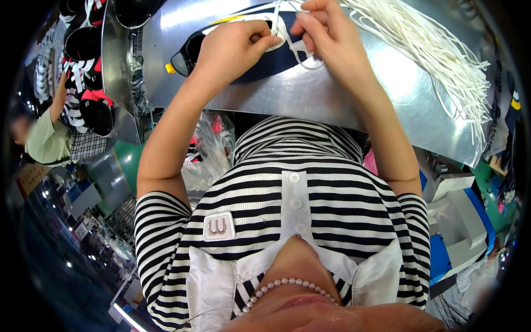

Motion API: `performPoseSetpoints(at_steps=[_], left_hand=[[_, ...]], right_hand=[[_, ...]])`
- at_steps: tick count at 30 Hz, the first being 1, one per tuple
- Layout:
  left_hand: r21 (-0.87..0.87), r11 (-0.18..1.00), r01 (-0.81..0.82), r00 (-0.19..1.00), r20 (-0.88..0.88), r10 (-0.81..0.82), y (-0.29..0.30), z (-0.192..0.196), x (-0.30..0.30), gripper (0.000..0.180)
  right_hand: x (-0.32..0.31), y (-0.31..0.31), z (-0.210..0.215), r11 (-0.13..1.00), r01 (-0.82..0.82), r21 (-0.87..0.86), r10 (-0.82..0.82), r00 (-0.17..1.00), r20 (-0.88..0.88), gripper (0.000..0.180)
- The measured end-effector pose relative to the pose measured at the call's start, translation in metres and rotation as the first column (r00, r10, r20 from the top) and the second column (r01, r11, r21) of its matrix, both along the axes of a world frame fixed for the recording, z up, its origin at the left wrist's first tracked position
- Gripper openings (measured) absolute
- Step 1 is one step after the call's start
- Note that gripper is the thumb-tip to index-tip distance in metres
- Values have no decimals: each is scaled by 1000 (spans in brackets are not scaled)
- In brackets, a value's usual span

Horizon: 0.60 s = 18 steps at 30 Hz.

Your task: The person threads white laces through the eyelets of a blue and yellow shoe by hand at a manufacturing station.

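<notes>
A dark navy shoe with white and yellow trim lies on the metal table in front of me. My left hand is closed on it, thumb and forefinger pinched at the white eyelet area. A white shoelace loops out of the eyelets and hangs over the shoe's side. Closed at the far side of the shoe, my right hand pinches the lace; its fingertips are partly cut off by the upper edge of the picture.
A large bundle of loose white laces spreads over the right side of the metal table. Several black shoes with white laces and red parts stand at the left, where another person reaches in. A plastic bag hangs below the table edge.
</notes>
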<state>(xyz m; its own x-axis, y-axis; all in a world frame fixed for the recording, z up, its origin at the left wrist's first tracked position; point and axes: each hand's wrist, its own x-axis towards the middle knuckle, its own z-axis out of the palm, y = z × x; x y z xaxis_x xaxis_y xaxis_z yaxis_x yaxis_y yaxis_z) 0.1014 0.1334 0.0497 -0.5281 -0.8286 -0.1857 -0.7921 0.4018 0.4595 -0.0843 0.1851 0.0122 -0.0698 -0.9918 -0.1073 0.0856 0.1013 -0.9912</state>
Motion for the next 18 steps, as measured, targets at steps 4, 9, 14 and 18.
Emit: performPoseSetpoints(at_steps=[4, 9, 14, 18], left_hand=[[33, 999, 5, 1000, -28, -4, -4, -5, 1, 27], [100, 995, -4, 992, -126, 17, -6, -10, 5, 27], [140, 987, 84, 993, -92, -71, -9, -12, 11, 19], [68, 978, 195, 954, -245, -173, 3, -20, 20, 22]], right_hand=[[2, 30, -10, 993, -112, -24, 105, 973, -206, 12], [7, 31, -19, 982, -138, -131, 75, 915, -396, 11], [11, 30, -24, 968, -150, -202, -14, 769, -639, 11], [31, 26, -27, 959, -186, -215, -81, 547, -833, 14]])
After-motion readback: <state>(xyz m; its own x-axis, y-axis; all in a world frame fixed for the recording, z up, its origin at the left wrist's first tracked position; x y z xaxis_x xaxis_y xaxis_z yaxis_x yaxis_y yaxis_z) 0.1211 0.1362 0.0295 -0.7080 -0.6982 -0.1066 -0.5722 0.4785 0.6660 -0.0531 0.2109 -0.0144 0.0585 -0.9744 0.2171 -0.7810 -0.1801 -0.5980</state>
